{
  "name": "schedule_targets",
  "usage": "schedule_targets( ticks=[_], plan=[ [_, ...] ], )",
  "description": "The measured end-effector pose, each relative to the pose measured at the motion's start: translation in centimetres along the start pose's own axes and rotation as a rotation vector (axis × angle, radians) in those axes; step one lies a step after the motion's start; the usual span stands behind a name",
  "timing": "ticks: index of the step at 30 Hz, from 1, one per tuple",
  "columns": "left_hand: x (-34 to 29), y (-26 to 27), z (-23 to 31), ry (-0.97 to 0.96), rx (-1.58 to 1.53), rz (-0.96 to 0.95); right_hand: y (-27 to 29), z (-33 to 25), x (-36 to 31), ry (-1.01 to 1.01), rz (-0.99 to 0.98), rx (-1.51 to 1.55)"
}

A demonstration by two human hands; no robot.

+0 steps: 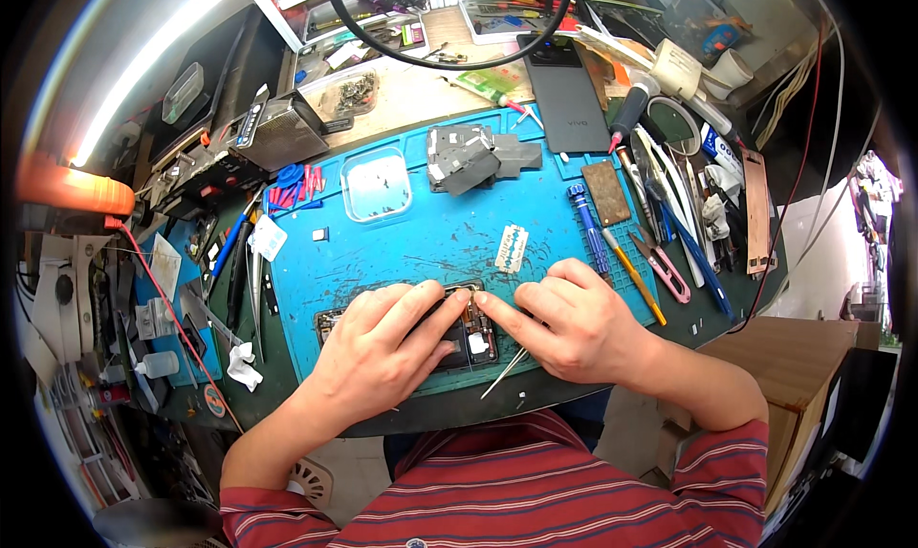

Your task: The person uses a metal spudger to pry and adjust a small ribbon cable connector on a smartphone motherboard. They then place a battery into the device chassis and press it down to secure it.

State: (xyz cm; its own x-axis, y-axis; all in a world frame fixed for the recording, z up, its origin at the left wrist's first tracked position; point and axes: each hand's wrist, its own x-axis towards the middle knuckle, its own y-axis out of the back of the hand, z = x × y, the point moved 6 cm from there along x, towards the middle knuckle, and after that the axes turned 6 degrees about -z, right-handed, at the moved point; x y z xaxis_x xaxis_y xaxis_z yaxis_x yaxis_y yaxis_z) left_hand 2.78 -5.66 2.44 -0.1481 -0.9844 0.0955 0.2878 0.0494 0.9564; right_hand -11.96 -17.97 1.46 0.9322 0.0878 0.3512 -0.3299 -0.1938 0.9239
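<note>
An opened phone point(473, 342) lies on the blue work mat point(363, 252) near its front edge, its inner parts showing at the right end. Across the phone rests my left hand point(382, 342), fingers stretched out and the index fingertip on the phone's upper right part. The index finger of my right hand point(574, 323) touches the same spot, close beside the left fingertip. Its other fingers are curled, and thin metal tweezers point(502, 374) stick out below them, seemingly held in the palm. My hands hide much of the phone's left and middle.
A razor blade point(512, 249) lies beyond my right hand. Farther back are a clear plastic box point(376, 185) with small bits, dark sheet parts point(473, 156) and a dark phone back point(567, 94). A blue screwdriver point(588, 228), pink-handled scissors point(665, 266) and several tools lie right.
</note>
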Motion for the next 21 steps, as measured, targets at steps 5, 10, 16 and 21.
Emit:
schedule_targets(
  ticks=[5, 10, 16, 21],
  plan=[
    [-0.06, -0.09, -0.04, 0.000, -0.010, -0.012, 0.35, 0.20, -0.62, -0.057, 0.062, 0.040],
    [-0.06, -0.10, -0.07, -0.001, -0.006, -0.014, 0.43, 0.08, -0.60, -0.042, 0.080, 0.056],
    [-0.12, -0.18, -0.16, -0.001, -0.006, -0.016, 0.22, -0.51, -0.15, 0.047, -0.024, 0.022],
    [-0.10, -0.12, -0.06, 0.002, 0.004, -0.021, 0.08, -0.66, -0.06, 0.069, 0.005, -0.013]
  ],
)
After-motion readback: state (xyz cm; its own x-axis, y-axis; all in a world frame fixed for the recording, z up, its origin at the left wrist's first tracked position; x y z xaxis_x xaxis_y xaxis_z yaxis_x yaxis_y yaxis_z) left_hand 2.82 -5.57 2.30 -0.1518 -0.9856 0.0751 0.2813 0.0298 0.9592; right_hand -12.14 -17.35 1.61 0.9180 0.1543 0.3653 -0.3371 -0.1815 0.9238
